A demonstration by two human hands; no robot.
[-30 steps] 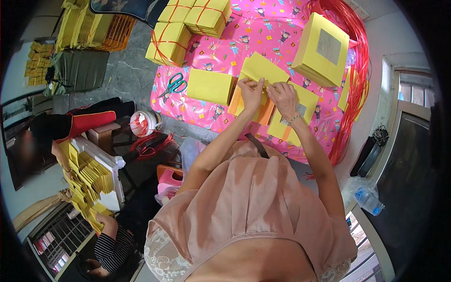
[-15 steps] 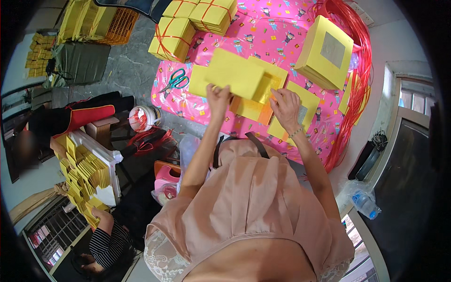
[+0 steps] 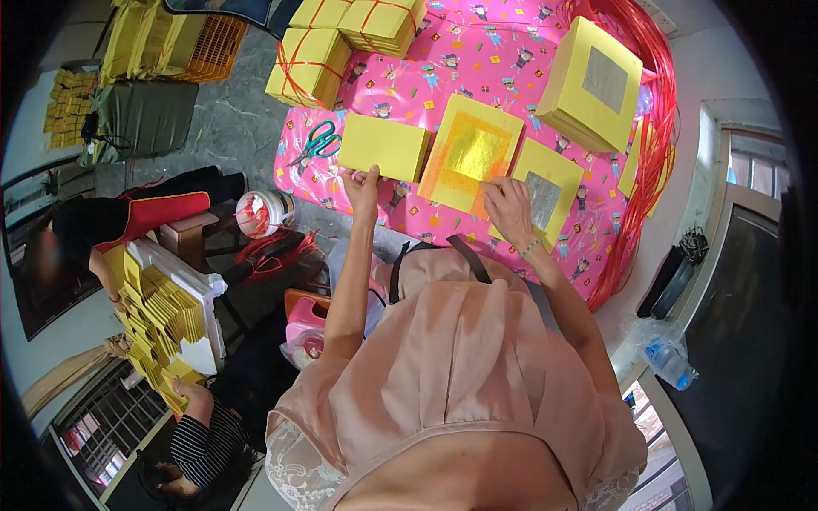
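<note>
My left hand (image 3: pixel 364 189) is closed on the lower edge of a yellow paper sheet (image 3: pixel 383 145), which lies squared on a pile at the left of the pink cover. Beside it, tilted slightly, lies a yellow paper sheet with a gold foil square (image 3: pixel 479 153) and an orange border. My right hand (image 3: pixel 509 209) has its bent fingers pinched at that sheet's lower right corner. Partly behind this hand, a yellow sheet with a silver square (image 3: pixel 545 194) lies on the right. Green-handled scissors (image 3: pixel 319 143) rest left of the left pile.
A pink patterned cover (image 3: pixel 409 89) spreads over the table. Tied yellow paper bundles (image 3: pixel 311 64) stand at the back left. A tall stack with a silver square (image 3: pixel 588 85) and hanging red strands (image 3: pixel 652 153) are at the right. Two people handle yellow paper pieces (image 3: pixel 158 311) at the left.
My left hand has brought the lifted yellow sheet down and left onto the left pile, uncovering the gold foil sheet. My right hand has moved slightly down to that sheet's corner.
</note>
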